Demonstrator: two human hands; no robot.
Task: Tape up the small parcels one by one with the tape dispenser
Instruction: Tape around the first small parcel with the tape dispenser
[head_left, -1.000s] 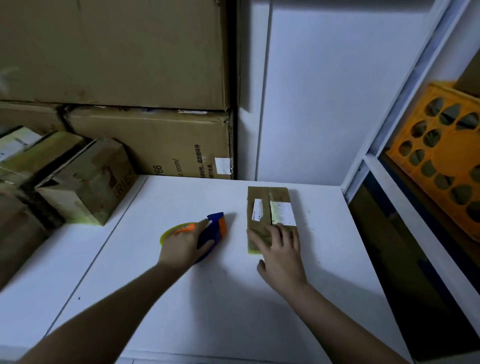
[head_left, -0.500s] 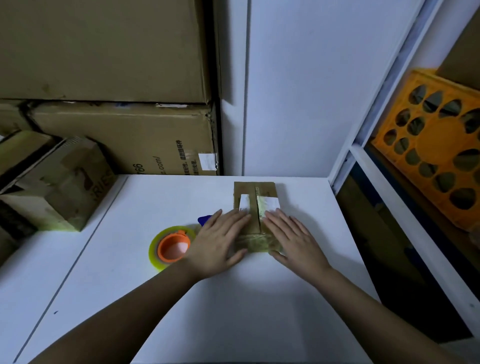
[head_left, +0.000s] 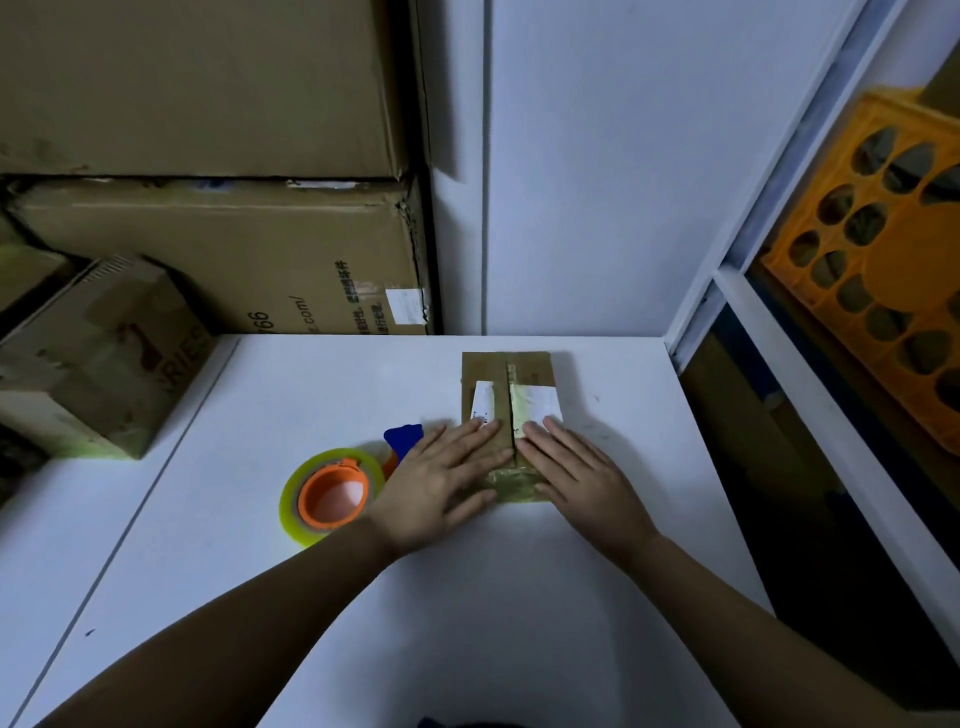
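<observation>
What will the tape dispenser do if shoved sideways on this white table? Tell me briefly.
The tape dispenser lies flat on its round side on the white table, so it would probably slide rather than roll. Stood on edge, the round roll likely would roll. It looks like plastic around a hollow core, so it is probably light.

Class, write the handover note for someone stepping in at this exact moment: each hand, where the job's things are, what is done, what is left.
Left hand: open, flat on the small parcel, left of its centre seam.
Right hand: open, flat on the parcel, right of the seam.
Tape dispenser: on the white table, left of the parcel, in no hand.
Done: tape covers the parcel's near end.
Left: the seam further back shows as a dark, apparently untaped slit; more boxes wait at the left.
</observation>
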